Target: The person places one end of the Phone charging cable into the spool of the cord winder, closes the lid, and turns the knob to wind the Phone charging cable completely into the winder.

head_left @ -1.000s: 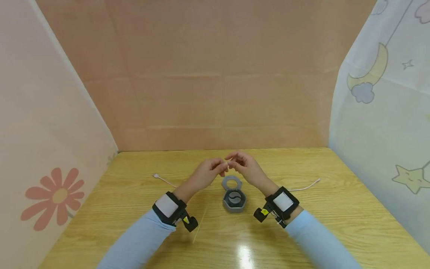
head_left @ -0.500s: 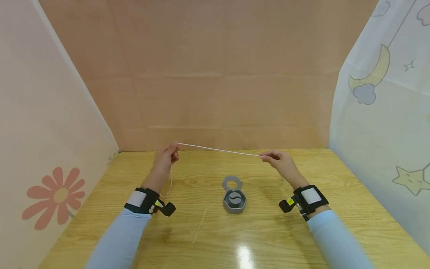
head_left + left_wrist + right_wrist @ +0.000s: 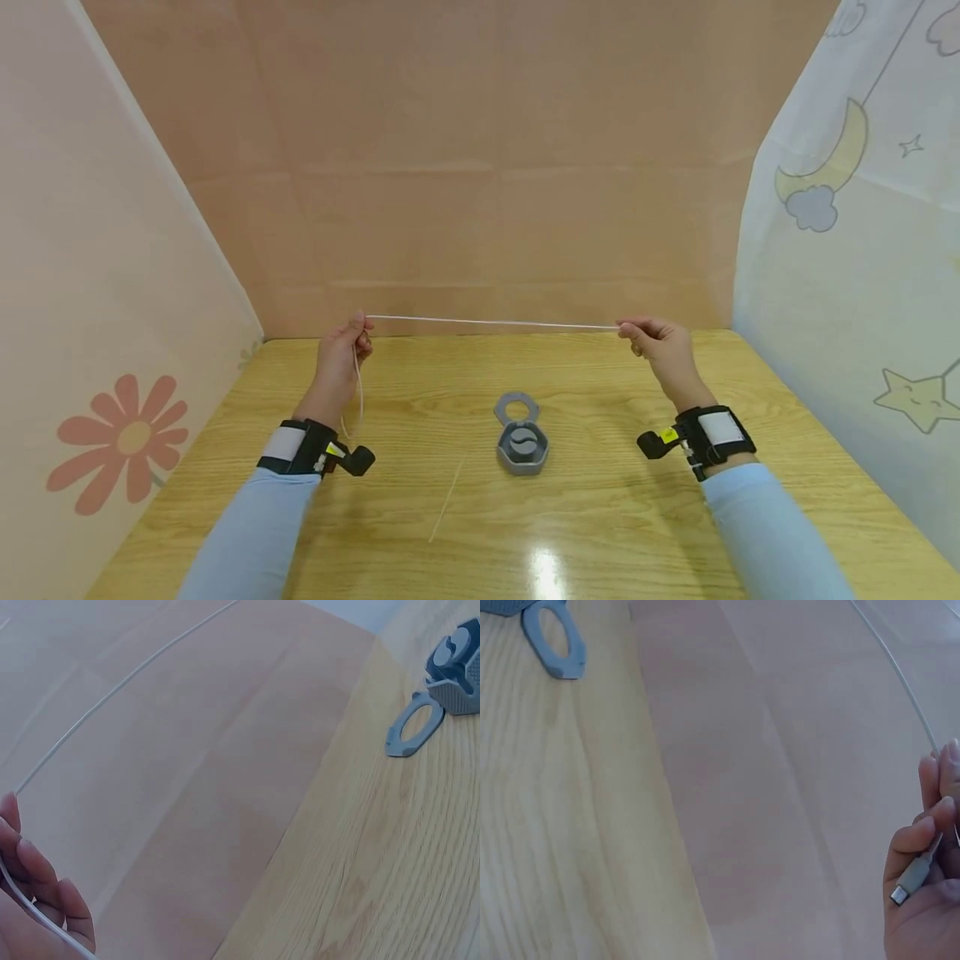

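the cable point(image 3: 491, 322) is now drawn out in a near-straight line above the table point(image 3: 615, 517), well apart from the grey holder point(image 3: 522, 446) that sits below its middle. a second ago both hands were bunched together just above the holder with the cable ends lying slack on the wood; half a second ago the hands were parting and the line sloped down to the right. now it runs almost level and the hands are further apart.

left hand point(image 3: 339, 357): fingers curled, pinching the cable near one end, with the spare length hanging down beside the wrist. in the left wrist view the cable crosses the fingertips point(image 3: 45, 889) and runs away up to the right.

right hand point(image 3: 662, 343): fingers curled, pinching the other end. the right wrist view shows the plug point(image 3: 915, 876) pressed between fingers and palm, with the cable leaving past the fingertips.

judgement: the slack is taken out, so the straightening step looks finished. the holder stands with its lid point(image 3: 517, 408) swung flat on the table and its winding slot exposed. a thin stick point(image 3: 447, 502) lies loose on the table just left of the holder, touched by neither hand.
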